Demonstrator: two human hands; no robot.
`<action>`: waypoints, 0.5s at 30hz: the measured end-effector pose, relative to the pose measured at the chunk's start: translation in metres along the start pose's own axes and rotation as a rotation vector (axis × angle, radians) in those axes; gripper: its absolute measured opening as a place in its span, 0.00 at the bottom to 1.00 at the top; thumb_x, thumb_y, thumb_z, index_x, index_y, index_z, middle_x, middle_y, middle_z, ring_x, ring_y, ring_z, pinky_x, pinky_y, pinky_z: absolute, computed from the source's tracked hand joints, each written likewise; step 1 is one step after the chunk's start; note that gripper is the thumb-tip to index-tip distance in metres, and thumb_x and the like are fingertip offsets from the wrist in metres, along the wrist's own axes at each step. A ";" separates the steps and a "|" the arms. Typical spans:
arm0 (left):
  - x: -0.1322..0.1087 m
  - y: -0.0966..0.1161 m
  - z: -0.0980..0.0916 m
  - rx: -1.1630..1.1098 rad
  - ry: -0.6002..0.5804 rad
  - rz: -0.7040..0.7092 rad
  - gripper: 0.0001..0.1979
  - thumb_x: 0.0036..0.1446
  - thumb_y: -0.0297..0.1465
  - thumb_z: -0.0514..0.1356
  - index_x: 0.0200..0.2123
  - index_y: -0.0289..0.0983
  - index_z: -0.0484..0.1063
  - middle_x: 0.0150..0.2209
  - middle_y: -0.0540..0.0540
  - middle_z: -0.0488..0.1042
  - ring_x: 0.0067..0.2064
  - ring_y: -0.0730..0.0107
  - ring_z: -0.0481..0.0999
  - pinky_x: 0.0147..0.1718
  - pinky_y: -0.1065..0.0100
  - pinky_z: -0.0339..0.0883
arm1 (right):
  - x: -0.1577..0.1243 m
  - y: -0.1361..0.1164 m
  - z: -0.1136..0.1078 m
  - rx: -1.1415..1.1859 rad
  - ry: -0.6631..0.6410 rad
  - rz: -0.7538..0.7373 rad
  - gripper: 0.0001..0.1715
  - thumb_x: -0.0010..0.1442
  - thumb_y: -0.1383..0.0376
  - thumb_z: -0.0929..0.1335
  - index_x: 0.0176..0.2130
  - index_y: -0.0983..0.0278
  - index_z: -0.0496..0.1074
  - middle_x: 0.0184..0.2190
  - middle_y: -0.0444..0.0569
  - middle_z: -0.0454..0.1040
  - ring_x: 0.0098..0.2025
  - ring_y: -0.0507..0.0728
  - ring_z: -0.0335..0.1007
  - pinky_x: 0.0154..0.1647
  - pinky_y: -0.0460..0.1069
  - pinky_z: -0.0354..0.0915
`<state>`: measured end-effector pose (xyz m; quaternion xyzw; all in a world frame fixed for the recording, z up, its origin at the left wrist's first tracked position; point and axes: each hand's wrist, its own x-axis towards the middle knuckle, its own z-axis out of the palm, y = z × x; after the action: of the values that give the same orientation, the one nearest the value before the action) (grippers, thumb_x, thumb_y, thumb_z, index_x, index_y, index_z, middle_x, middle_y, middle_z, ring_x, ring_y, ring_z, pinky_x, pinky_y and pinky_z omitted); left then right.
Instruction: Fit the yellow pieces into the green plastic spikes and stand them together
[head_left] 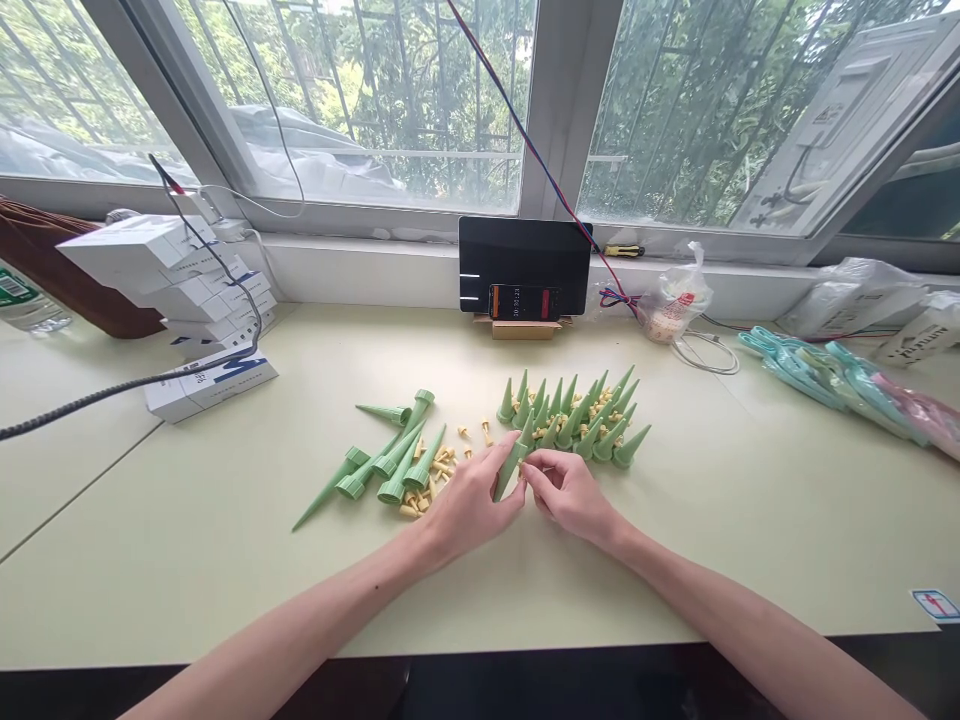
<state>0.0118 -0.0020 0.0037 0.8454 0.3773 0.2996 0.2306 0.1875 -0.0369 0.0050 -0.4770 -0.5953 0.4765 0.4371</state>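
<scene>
My left hand [471,502] is closed around a green plastic watering spike [511,470], which it holds tilted above the table. Against the side of that spike, my right hand [571,494] pinches a small yellow plug [521,462], mostly hidden by the fingertips. Left of my hands lies a loose pile of green spikes [386,462], with several yellow plugs [442,468] scattered beside it, partly behind my left hand. Just beyond my right hand, a group of green spikes [574,415] stands upright on wide caps, with yellow pieces among them.
A phone [523,302] showing a timer leans on a dark tablet [525,255] at the back. White boxes [202,290] are stacked at left, with a black cable [150,383] across them. Bagged items [675,305] and teal packages [825,375] lie at right on the table [712,520].
</scene>
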 end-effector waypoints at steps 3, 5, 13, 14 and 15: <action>0.000 0.000 0.000 -0.041 -0.013 -0.004 0.29 0.58 0.30 0.59 0.64 0.34 0.63 0.26 0.53 0.69 0.22 0.75 0.66 0.27 0.72 0.66 | 0.000 0.003 -0.001 -0.189 0.042 -0.138 0.18 0.67 0.58 0.64 0.27 0.63 0.65 0.20 0.41 0.60 0.21 0.50 0.52 0.20 0.47 0.50; 0.001 0.001 -0.002 -0.091 -0.039 -0.021 0.29 0.58 0.30 0.59 0.63 0.34 0.64 0.26 0.54 0.66 0.21 0.78 0.63 0.23 0.74 0.61 | 0.000 0.005 -0.002 -0.308 0.066 -0.231 0.16 0.68 0.61 0.63 0.28 0.63 0.66 0.21 0.43 0.62 0.22 0.51 0.53 0.23 0.48 0.51; 0.007 0.009 -0.012 -0.439 -0.116 -0.241 0.23 0.64 0.37 0.54 0.58 0.32 0.69 0.24 0.54 0.64 0.16 0.82 0.56 0.13 0.75 0.49 | 0.001 0.016 -0.004 -0.683 0.070 -0.508 0.17 0.71 0.67 0.58 0.30 0.62 0.64 0.25 0.45 0.61 0.25 0.53 0.55 0.27 0.49 0.55; 0.008 0.009 -0.013 -0.478 -0.115 -0.272 0.23 0.65 0.38 0.54 0.58 0.32 0.69 0.25 0.53 0.65 0.15 0.81 0.58 0.12 0.75 0.50 | 0.001 0.017 -0.003 -0.711 0.065 -0.520 0.17 0.71 0.68 0.57 0.30 0.62 0.64 0.25 0.45 0.61 0.24 0.53 0.54 0.27 0.49 0.54; 0.009 0.008 -0.013 -0.514 -0.119 -0.298 0.24 0.65 0.40 0.54 0.58 0.32 0.69 0.24 0.53 0.66 0.15 0.81 0.59 0.11 0.75 0.51 | 0.000 0.018 -0.003 -0.724 0.064 -0.529 0.17 0.71 0.68 0.57 0.31 0.62 0.64 0.25 0.45 0.61 0.24 0.53 0.54 0.26 0.49 0.54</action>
<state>0.0118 0.0016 0.0209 0.7107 0.3948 0.2980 0.5002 0.1932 -0.0346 -0.0118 -0.4453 -0.8112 0.0942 0.3671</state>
